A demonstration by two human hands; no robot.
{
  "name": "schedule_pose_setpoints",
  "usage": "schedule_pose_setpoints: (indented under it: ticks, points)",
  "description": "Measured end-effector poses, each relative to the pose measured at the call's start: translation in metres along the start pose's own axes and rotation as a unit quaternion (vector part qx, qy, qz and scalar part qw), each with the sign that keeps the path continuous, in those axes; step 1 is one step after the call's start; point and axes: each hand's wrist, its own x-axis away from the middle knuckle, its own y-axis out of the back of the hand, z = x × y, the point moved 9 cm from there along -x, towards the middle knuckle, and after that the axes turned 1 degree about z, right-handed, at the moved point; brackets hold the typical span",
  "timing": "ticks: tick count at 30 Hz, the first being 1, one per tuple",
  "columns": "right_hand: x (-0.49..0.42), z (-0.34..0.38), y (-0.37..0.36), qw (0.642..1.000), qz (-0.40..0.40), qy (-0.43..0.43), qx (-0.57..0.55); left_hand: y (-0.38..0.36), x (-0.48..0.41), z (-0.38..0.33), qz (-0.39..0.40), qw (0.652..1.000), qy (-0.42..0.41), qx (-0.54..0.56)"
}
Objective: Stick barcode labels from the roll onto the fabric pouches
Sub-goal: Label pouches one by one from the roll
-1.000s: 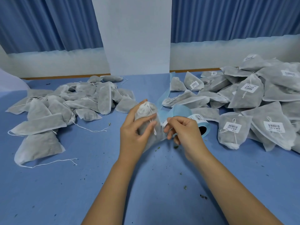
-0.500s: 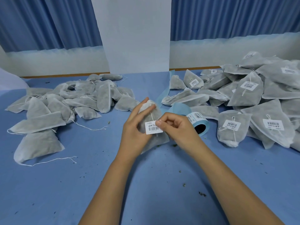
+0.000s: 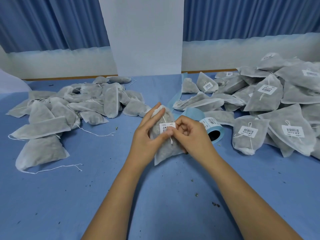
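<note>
The head view is the only one. Over the blue table (image 3: 155, 196) the left hand (image 3: 147, 134) holds a pouch (image 3: 164, 151), fingers (image 3: 154, 115) wrapped behind it and thumb on its front. The right hand (image 3: 190, 134), fingers curled, pinches the edge of a label (image 3: 167, 127) lying on that pouch, so I'd say this one is nearly stuck down. The roll (image 3: 212, 129) lies just beside the right hand. To the right, the labelled heap (image 3: 265, 94) looks large. To the left, the bare heap (image 3: 69, 108) shows plenty left, perhaps half the job.
</note>
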Motion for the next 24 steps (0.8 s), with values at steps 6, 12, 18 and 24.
schedule_pose_setpoints:
  ticks: [6, 12, 18, 24]
  points:
    - [0.000, -0.007, 0.017, 0.984, -0.103, -0.015, 0.147, 0.004, 0.000, 0.000, -0.026, 1.000, 0.008, 0.011]
    - [0.003, -0.002, 0.021, 0.993, -0.078, -0.030, -0.082, -0.002, 0.003, -0.012, -0.067, 0.992, 0.029, 0.101]
    - [0.025, 0.004, 0.051, 0.988, -0.115, -0.024, -0.096, -0.029, 0.012, -0.009, -0.196, 0.961, 0.189, 0.043]
    - [0.056, -0.001, 0.104, 0.985, -0.119, -0.056, -0.109, -0.078, 0.008, -0.052, -0.202, 0.969, 0.122, 0.066]
